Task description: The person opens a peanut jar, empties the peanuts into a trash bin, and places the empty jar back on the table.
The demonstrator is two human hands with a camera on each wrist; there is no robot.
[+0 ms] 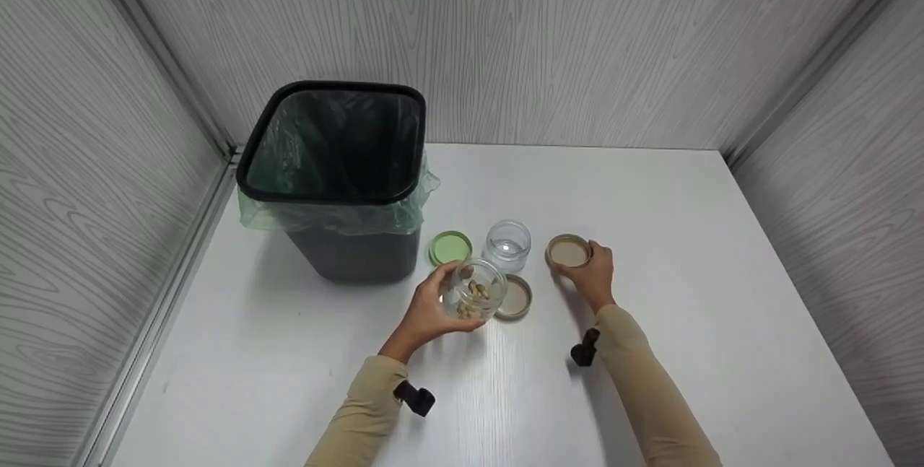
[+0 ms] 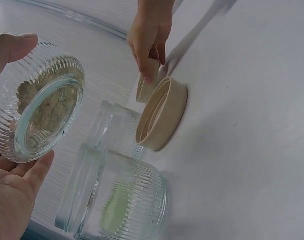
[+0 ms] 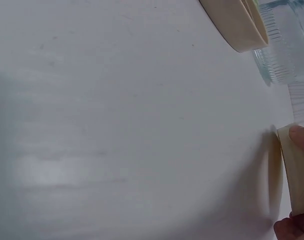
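Left hand is wrapped around a ribbed clear glass jar with pale nuts inside, tipped on its side just above the white tabletop, a touch left of centre frame. In the left wrist view that jar's base faces the camera, thumb and fingers curled round it. Right hand sits right of centre, fingertips pinching the rim of a round beige lid lying on the table. Between the hands, a second beige lid lies flat just beside the held jar, and an empty ribbed glass jar stands upright behind it. A green round lid rests near the black bin with green liner, upper left.
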